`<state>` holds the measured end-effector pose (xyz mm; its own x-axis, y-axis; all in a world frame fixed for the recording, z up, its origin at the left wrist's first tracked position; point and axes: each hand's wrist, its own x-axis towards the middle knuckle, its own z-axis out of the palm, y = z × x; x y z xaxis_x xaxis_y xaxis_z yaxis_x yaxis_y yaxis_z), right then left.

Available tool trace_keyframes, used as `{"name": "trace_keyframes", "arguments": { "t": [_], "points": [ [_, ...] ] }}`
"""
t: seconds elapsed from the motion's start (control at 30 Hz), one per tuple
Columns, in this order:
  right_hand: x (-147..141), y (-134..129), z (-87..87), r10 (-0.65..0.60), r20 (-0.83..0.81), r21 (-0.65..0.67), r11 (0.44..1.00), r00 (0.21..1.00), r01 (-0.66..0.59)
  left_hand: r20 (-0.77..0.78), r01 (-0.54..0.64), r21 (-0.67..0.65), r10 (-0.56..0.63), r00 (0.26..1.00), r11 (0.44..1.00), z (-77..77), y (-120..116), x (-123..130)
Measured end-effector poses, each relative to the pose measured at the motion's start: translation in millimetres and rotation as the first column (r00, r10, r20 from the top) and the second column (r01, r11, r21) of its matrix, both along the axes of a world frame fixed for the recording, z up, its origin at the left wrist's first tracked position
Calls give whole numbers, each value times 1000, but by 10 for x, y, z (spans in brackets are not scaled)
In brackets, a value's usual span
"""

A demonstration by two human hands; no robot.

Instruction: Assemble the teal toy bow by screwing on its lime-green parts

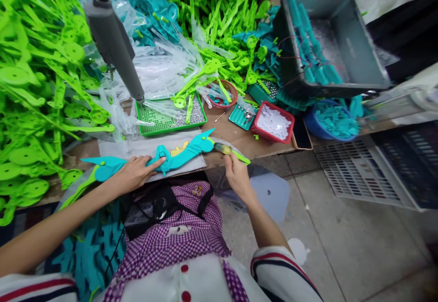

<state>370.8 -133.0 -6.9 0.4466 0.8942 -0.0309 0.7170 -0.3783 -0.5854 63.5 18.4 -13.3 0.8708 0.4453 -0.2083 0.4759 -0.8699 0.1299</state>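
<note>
A long teal plastic part (pixel 186 153) lies across a light cloth (pixel 119 149) at the table's front edge. My left hand (pixel 138 170) rests on its middle-left portion, index finger stretched over a raised bracket. Near the part's right end, my right hand (pixel 234 167) is closed round a small tool with a yellowish, see-through handle (pixel 224 149). The tool's tip is close to the round teal joint; whether they touch is hard to tell. Green strips with clear film extend from both ends of the part.
A grey powered driver (pixel 116 46) hangs above a green tray (pixel 160 128) of small metal pieces. Green parts (pixel 27 78) heap up at left. Farther right are a red basket (pixel 273 124) of white pieces, a blue bowl (pixel 335 119) and a grey bin (pixel 349 42).
</note>
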Motion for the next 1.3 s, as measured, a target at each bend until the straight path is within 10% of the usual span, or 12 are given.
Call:
{"name": "trace_keyframes", "arguments": {
  "t": [0.23, 0.43, 0.63, 0.8, 0.97, 1.13, 1.3],
  "points": [
    [-34, 138, 13, 96, 144, -295, 954, 985, -50, -41, 33, 67, -30, 999, 997, 0, 3, 16],
    [87, 73, 24, -168, 188, -98, 977, 968, 189, 25, 2, 20, -3, 1000, 1000, -36, 15, -8],
    [97, 152, -36, 12, 211, -309, 949, 977, 55, 54, -9, -2, 10, 999, 1000, 20, 52, -4],
    [322, -102, -7, -243, 222, -43, 965, 944, 259, 92, -33, -12, 34, 995, 999, -45, 59, -24],
    [381, -234, -53, -259, 132, -242, 928, 957, 284, 61, -24, 34, 22, 998, 999, -97, 59, 0],
    [210, -188, 223, -285, -194, 72, 950, 939, 304, 87, -97, 17, 95, 992, 995, -73, 12, 279],
    [-341, 406, 647, -90, -497, 345, 892, 863, 291, 136, -194, -9, 194, 972, 981, -72, -10, 657]
  ]
}}
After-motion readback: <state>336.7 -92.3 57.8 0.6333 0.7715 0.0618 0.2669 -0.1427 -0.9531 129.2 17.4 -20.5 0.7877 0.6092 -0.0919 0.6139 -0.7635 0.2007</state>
